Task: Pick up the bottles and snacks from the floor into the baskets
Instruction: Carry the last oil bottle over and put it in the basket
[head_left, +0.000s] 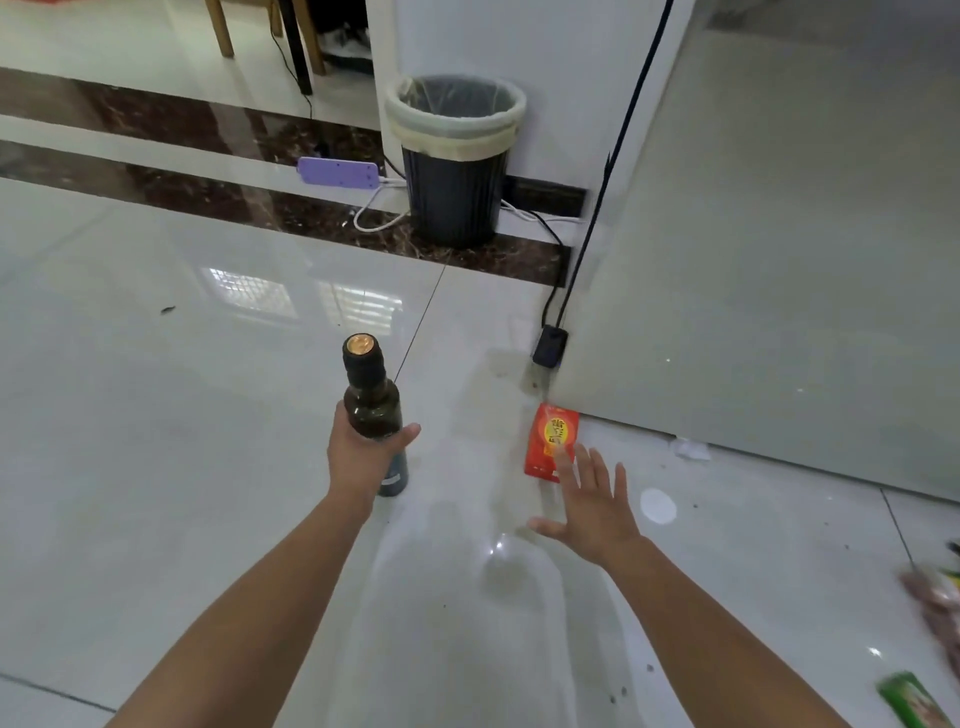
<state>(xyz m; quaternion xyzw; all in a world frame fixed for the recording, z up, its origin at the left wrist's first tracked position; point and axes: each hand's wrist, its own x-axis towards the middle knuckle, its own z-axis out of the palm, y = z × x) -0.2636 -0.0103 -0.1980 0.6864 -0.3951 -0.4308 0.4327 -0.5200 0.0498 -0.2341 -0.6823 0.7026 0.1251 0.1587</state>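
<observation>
The left hand (363, 452) is wrapped around the dark bottle (375, 410), held up off the floor (156, 415); the right hand (587, 499) is spread open over the red snack pack (551, 441) lying by the wall; leaning over could tip the bottle so it slips and breaks.

Both bare forearms reach forward from the lower edge of the view. The left hand (363, 452) is curled closed, its back toward the camera, thumb wrapped round to the right and the wrist straight in line with the arm. The right hand (589, 501) is spread wide with nothing in it, palm down, fingers (566, 465) fanned forward and the thumb stretched out to the left.
</observation>
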